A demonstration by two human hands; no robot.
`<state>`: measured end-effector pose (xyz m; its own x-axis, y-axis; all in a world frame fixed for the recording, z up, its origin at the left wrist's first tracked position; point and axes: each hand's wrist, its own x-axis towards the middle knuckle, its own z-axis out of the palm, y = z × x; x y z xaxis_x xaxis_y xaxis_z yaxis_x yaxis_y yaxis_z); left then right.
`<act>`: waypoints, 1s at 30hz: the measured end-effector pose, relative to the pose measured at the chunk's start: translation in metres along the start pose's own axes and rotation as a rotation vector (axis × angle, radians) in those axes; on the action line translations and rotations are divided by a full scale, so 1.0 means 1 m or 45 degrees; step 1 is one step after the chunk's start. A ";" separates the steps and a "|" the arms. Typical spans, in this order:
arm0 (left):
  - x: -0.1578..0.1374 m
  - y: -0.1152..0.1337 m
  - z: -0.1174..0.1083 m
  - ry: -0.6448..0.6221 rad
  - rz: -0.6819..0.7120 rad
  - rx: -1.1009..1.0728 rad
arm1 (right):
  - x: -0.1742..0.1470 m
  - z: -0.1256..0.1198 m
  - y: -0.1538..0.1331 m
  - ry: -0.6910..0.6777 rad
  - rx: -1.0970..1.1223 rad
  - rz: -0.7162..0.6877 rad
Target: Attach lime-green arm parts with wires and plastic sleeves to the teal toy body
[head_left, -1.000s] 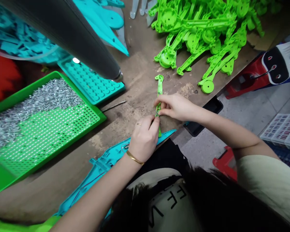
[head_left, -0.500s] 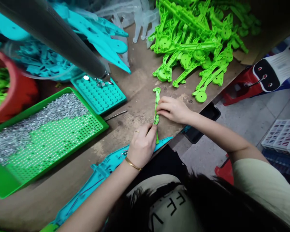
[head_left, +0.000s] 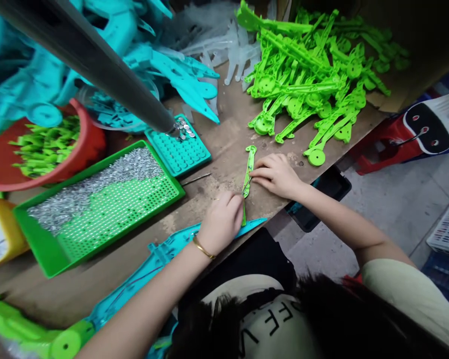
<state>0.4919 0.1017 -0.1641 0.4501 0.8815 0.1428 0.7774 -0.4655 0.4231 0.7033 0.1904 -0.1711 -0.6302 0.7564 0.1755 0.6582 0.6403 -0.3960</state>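
Note:
A slim green plastic part (head_left: 250,162) lies lengthwise on the worktable, its hollow side showing. My left hand (head_left: 224,217) is closed, thumb and fingers pinching the lower stretch of this part. From the right, my right hand (head_left: 276,174) brings its pinched fingertips to the part's edge; whatever small thing they hold is too small to make out. Under my left wrist and forearm runs a long turquoise plastic shell (head_left: 164,259) with a thin dark wire inside, partly covered by my arm. A green piece with a round disc (head_left: 66,345) adjoins its near end.
A green perforated tray (head_left: 108,219) of screws sits left, beside a turquoise pegged tray (head_left: 189,154) with round metal bits. A thin metal rod (head_left: 196,178) lies nearby. Green parts (head_left: 303,85) are heaped behind. A dark pole (head_left: 108,65) slants overhead; a red bowl (head_left: 92,144) stands left.
The view has shifted left, bringing in more of the red bowl and a yellow container. The green part tilts slightly more, and my right fingertips sit lower along it.

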 end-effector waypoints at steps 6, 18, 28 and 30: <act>0.019 0.020 -0.002 -0.315 -0.185 0.163 | -0.001 0.005 -0.010 0.092 -0.156 -0.064; 0.023 0.026 0.000 -0.383 -0.122 0.258 | -0.009 0.009 0.002 0.221 -0.190 -0.238; 0.027 0.015 -0.001 -0.364 -0.104 0.153 | -0.004 -0.001 -0.002 0.041 -0.088 -0.003; 0.028 0.016 -0.003 -0.356 -0.125 0.149 | -0.003 -0.002 -0.002 0.053 -0.026 0.035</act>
<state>0.5157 0.1198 -0.1511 0.4614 0.8741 -0.1518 0.8610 -0.3999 0.3143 0.7047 0.1866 -0.1693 -0.5941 0.7785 0.2023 0.6836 0.6212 -0.3830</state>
